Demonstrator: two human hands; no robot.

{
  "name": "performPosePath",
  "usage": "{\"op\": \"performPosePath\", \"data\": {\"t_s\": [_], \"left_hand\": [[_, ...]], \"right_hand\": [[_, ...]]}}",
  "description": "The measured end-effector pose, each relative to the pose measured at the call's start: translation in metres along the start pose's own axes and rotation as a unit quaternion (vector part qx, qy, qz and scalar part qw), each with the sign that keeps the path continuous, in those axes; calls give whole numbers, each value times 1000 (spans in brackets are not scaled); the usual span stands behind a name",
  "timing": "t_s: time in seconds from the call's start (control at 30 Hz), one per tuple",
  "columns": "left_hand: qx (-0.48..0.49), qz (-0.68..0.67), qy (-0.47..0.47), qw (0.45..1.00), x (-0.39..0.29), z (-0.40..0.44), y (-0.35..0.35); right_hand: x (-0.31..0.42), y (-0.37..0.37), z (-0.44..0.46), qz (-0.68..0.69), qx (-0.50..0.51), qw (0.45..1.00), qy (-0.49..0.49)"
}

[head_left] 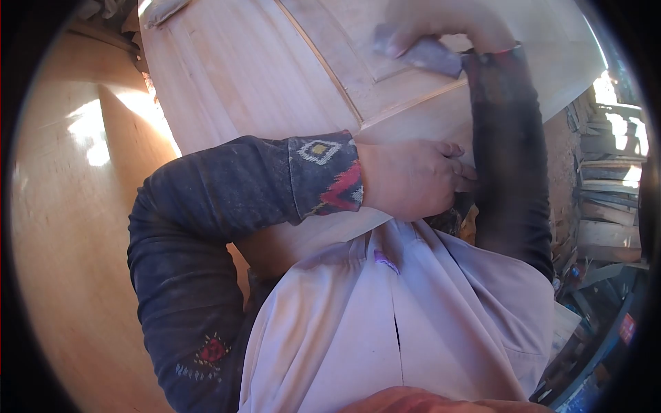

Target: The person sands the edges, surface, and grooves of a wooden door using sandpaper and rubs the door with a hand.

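A pale wooden panel (pixel 268 76) with grooves and raised strips spreads out in front of me. My left hand (pixel 416 175) lies on it by the near edge, palm down, its fingers stretched toward my right sleeve. Farther up, my right hand (pixel 441 24) is blurred by motion, its fingers closed around a greyish strip of sandpaper (pixel 430 56). The sandpaper presses on the panel's surface beside a raised strip (pixel 420 102). Whether a block sits inside the sandpaper I cannot tell.
A large sheet of plywood (pixel 62 206) stands at the left with sunlight patches on it. Stacked wood pieces (pixel 609 199) lie at the right. A greyish object (pixel 165 10) rests on the panel's far left corner. Dark clutter (pixel 599 310) fills the lower right.
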State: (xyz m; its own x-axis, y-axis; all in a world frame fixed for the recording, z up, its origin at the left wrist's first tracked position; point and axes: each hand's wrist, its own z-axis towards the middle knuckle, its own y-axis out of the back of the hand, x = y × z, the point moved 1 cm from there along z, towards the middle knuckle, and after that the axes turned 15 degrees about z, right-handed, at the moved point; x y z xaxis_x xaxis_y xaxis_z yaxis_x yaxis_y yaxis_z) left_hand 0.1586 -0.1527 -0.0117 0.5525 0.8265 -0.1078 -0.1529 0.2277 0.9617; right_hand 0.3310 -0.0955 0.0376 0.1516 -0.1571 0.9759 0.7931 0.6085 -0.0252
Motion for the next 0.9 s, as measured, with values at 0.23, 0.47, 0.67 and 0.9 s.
{"op": "performPosePath", "data": {"t_s": [0.23,0.47,0.67,0.9], "left_hand": [[1,-7,-3,1000,0,1,-5],[-15,-18,-20,1000,3,2,1],[-23,-16,-17,999,3,1,-3],[-7,-32,-20,999,5,1,0]], "right_hand": [[-10,-12,5,-203,-100,968,103],[-13,4,0,-183,-28,978,101],[3,42,9,-374,95,870,-307],[8,-31,4,-174,-163,948,210]]}}
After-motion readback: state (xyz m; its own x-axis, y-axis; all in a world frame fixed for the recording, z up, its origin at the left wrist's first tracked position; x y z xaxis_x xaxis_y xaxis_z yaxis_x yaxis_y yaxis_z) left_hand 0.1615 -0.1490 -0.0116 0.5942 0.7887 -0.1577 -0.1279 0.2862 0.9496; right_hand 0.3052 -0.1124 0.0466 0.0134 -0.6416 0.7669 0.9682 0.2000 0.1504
